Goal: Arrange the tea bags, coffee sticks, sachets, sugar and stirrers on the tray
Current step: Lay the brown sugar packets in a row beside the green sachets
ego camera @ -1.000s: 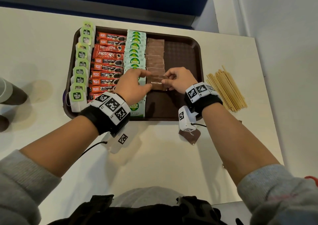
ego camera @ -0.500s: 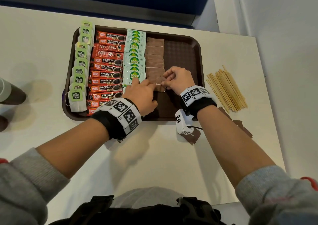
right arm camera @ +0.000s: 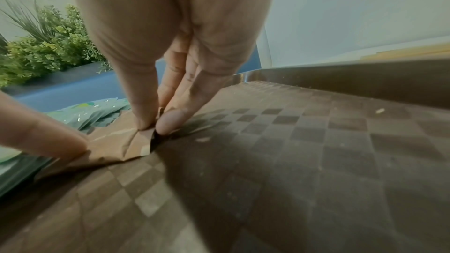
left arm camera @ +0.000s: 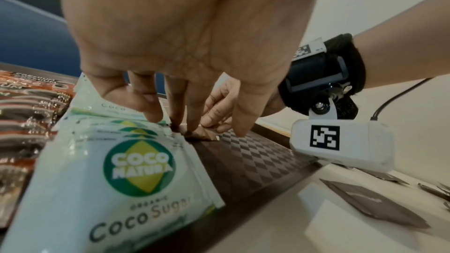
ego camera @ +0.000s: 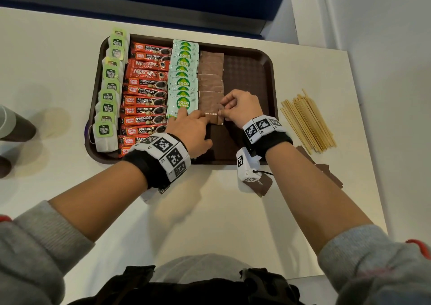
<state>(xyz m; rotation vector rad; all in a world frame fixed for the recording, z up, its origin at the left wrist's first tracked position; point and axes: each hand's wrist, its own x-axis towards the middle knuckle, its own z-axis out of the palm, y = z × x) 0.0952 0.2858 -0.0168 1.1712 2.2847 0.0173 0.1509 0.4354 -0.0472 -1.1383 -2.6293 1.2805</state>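
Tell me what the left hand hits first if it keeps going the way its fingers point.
The left hand points up and right, fingertips already on the brown sugar packet. Going on, it would probably meet the right hand, which pinches the packet's other edge; depth between them is unclear.

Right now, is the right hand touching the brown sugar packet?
Touching: the right wrist view shows the right hand pinching the brown sugar packet at its edge.
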